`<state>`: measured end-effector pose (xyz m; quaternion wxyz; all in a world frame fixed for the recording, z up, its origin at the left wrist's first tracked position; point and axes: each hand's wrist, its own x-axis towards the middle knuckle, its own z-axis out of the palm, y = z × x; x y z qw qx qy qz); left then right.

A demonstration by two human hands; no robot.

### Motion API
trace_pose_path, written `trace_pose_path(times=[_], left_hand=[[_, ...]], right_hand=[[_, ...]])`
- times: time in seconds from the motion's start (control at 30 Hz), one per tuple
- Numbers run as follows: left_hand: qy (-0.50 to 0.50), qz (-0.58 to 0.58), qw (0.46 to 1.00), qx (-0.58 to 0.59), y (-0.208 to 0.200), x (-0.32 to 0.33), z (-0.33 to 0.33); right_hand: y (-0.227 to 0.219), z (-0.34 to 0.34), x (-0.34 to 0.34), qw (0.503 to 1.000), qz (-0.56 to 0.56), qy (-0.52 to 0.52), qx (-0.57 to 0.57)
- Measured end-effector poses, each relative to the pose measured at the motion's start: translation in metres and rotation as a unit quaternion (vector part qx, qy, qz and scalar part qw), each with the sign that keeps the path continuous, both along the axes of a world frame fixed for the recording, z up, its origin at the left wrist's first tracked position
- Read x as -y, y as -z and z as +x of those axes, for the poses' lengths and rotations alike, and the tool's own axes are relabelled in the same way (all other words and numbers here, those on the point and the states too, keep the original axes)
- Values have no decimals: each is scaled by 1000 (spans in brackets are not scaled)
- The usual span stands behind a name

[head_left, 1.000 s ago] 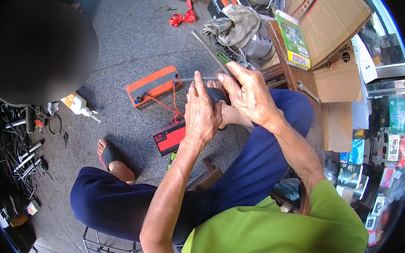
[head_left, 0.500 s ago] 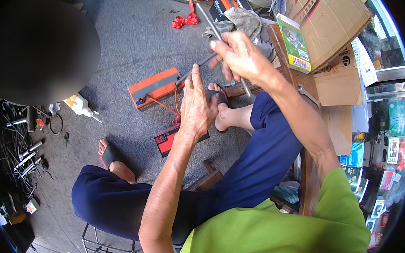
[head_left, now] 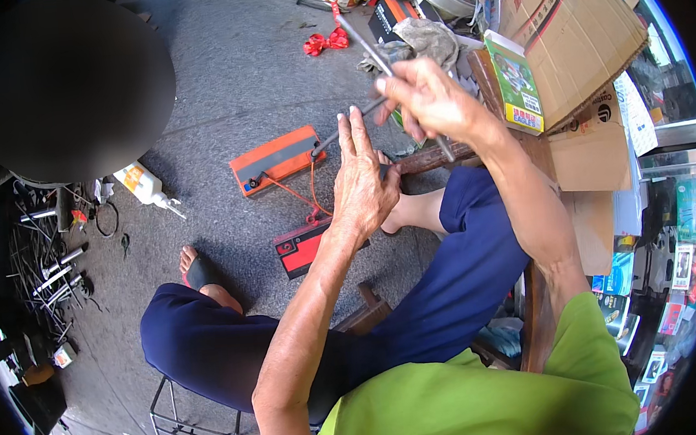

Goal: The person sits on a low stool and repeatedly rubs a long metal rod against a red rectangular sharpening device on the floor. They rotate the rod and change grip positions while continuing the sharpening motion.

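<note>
A T-handle wrench has a silver crossbar (head_left: 362, 38) and a dark shaft (head_left: 327, 145). My right hand (head_left: 437, 100) is closed around it where bar and shaft meet. The shaft slants down to a corner of an orange battery (head_left: 274, 160) with a grey stripe. My left hand (head_left: 362, 185) has its index and middle fingers stretched out against the shaft, near that corner. Thin orange wires (head_left: 284, 189) run from the orange battery toward a smaller red and black battery (head_left: 301, 249), beside my left wrist. My right hand hides part of the wrench.
A wooden bench (head_left: 536, 325) runs along my right side, with a green box (head_left: 515, 82) and large cardboard (head_left: 570, 24). Rags (head_left: 430, 39) and a red ribbon (head_left: 326, 42) lie farther off. To the left are a white bottle (head_left: 145, 184) and scattered metal parts (head_left: 53, 265).
The wrench's crossbar has turned slightly, its near end swinging right along with my right hand. My left hand stays by the shaft. The whole view has shifted a little.
</note>
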<state>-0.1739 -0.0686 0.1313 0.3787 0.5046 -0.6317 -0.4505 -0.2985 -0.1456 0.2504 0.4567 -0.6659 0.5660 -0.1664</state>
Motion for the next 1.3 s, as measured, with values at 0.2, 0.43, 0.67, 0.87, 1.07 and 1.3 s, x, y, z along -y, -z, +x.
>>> trace_pose_path(times=[0.2, 0.43, 0.67, 0.87, 1.07, 1.3], left_hand=[[-57, -33, 998, -16, 9, 3, -4], [-32, 4, 999, 25, 5, 5, 0], [-44, -22, 997, 57, 8, 1, -2], [-23, 37, 999, -20, 1, 6, 0], [-38, -27, 988, -150, 15, 32, 19], [43, 7, 996, -79, -1, 44, 41]], right_hand=[[5, 19, -24, 997, -58, -36, -26], [7, 16, -30, 973, -186, -73, -114], [13, 20, -42, 968, -208, -70, -119], [15, 18, -33, 985, -156, -37, -66], [24, 34, -13, 939, -296, -99, -145], [26, 19, 4, 829, -483, -245, -141]])
